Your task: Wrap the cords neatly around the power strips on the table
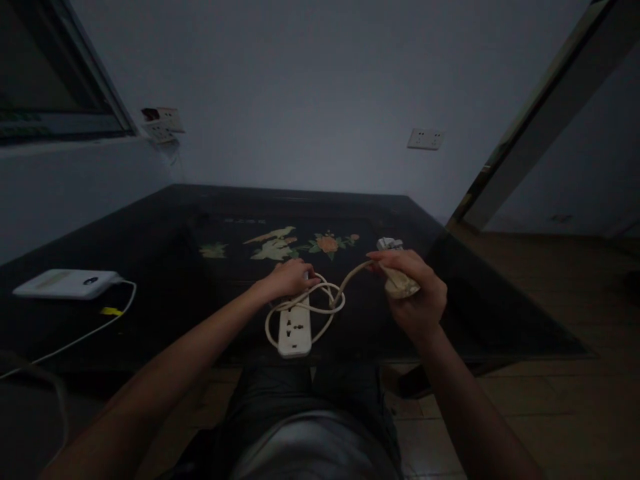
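Note:
A white power strip [295,333] lies on the dark table in front of me, sockets up. Its pale cord [327,310] loops over and around it, then runs to the right. My left hand [290,277] is closed at the strip's far end, beside the loops; its fingertips are partly hidden. My right hand [417,287], raised over the right part of the table, is closed around the cord. A beige, bunched-looking part of it shows between thumb and fingers, blurred. Just beyond that hand is a whitish plug [390,244].
On the left of the dark table [165,320] lies a white power bank [67,283] with a white cable, near a yellow scrap [111,311]. A flower-and-bird picture [325,243] decorates the tabletop. The wall behind carries a socket plate [425,139] and more sockets [170,120].

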Available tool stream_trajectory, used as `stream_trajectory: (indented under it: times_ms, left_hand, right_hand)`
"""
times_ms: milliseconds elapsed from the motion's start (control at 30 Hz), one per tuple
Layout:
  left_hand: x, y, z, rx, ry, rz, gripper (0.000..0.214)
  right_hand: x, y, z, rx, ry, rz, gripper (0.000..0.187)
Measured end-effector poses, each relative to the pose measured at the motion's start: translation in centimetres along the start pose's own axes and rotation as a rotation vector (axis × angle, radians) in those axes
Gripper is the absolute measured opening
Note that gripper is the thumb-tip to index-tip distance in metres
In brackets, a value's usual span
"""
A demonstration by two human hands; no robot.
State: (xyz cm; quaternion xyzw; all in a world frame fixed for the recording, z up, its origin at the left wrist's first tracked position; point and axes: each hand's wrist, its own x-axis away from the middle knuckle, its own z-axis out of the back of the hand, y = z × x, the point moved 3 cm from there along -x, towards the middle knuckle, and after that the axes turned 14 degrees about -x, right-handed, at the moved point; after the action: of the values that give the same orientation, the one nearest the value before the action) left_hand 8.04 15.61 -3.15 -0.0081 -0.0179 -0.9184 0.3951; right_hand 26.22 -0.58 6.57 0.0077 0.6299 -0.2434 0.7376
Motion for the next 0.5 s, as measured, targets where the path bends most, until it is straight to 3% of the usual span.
stream_trajectory:
  times_ms: [67, 133, 333, 500]
  left_hand:
    - [-0.3, -0.9, 0.5, -0.040, 0.008, 0.070, 0.047]
    - [-1.1, -1.3, 1.0, -0.056, 0.005, 0.054, 0.043]
    - [-4.9, -0.1, 1.2, 0.004, -0.196, -0.283, 0.015]
    - [-5.6, -0.6, 0.9, 0.069, -0.195, -0.352, 0.004]
  right_hand:
    - [0.0, 0.9, 0.1, 0.001, 0.092, -0.077, 0.028]
    - [-0.1, 1.6, -0.1, -0.030, 0.168, -0.169, 0.027]
    - [-0.3, 1.6, -0.8, -0.237, 0.280, -0.351, 0.027]
    - [0.1, 0.1, 0.2, -0.239, 0.280, -0.356, 0.028]
